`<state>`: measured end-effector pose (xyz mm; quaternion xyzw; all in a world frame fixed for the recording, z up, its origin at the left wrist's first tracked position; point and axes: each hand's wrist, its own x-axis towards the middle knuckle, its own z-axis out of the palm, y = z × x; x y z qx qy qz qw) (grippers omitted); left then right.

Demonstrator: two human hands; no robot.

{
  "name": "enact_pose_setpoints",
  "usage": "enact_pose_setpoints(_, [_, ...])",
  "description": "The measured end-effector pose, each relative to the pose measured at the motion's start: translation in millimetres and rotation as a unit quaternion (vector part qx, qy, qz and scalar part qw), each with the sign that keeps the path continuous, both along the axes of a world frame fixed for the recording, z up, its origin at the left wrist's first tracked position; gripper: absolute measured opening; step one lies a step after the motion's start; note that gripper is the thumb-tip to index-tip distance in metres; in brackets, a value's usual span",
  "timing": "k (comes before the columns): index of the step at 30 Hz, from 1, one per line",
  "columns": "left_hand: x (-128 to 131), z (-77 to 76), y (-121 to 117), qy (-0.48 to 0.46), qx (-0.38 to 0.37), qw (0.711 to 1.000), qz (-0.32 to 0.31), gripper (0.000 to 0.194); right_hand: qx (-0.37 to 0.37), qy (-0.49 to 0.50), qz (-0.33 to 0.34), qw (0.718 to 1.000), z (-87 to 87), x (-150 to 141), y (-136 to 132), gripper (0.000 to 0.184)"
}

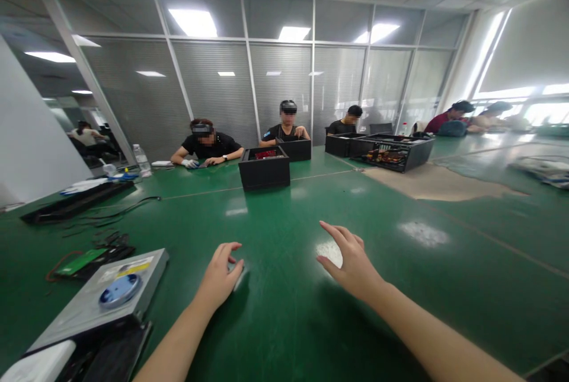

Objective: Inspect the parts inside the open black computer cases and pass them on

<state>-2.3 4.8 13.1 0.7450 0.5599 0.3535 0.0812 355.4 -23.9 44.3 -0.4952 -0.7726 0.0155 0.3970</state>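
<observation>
Left hand and right hand spread wide, empty, over the bench; disc drive lies toward its near-left corner. Grasping appears not begun; gripping the drive would require reaching left.

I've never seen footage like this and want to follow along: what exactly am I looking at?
There's no machine here, just a person's bare hands. The single picture comes from a camera on that person's head, looking forward and down. The left hand and right hand are raised over a green table, fingers apart; neither seems to hold anything. To the left lies a flat silver metal box with a round bluish item on top, and beyond it a green circuit board. Farther back stands a black box, and other people sit across the table.
</observation>
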Motion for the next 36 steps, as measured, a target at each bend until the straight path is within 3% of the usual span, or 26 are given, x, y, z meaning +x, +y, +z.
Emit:
enact_pose_setpoints(4, [0.5, -0.1, 0.6, -0.016, -0.016, 1.000, 0.007, 0.030, -0.051, 0.037, 0.021, 0.998, -0.4, 14.0, 8.6, 0.066])
enact_pose_setpoints(11, [0.3, -0.7, 3.3, -0.017, -0.028, 0.999, 0.008, 0.031, -0.052, 0.094, 0.038, 0.994, 7.4, 30.3, 12.0, 0.064])
enact_pose_setpoints(16, [-1.5, -1.1, 4.5, -0.011, -0.024, 1.000, 0.002, 0.031, -0.021, 0.094, 0.057, 0.994, 17.8, 25.8, 1.1, 0.057])
enact_pose_setpoints(20, [-2.1, -1.8, 5.9, -0.006, -0.034, 0.999, -0.007, 0.032, 0.035, 0.083, 0.022, 0.996, 25.1, 34.8, 14.5, 0.047])
enact_pose_setpoints(24, [1.3, -2.5, 8.0, -0.005, -0.039, 0.999, -0.005, 0.031, 0.069, 0.023, -0.031, 0.997, 41.2, 49.2, 72.5, 0.043])
enact_pose_setpoints(31, [5.6, -1.3, 5.6, 0.017, -0.051, 0.998, -0.020, 0.026, 0.007, -0.178, -0.171, 0.969, 80.1, 55.0, 233.1, 0.061])
enact_pose_setpoints(36, [3.1, 0.1, 2.2, 0.014, -0.057, 0.998, -0.026, 0.022, -0.076, -0.233, -0.180, 0.953, 71.5, 67.4, 293.3, 0.075])
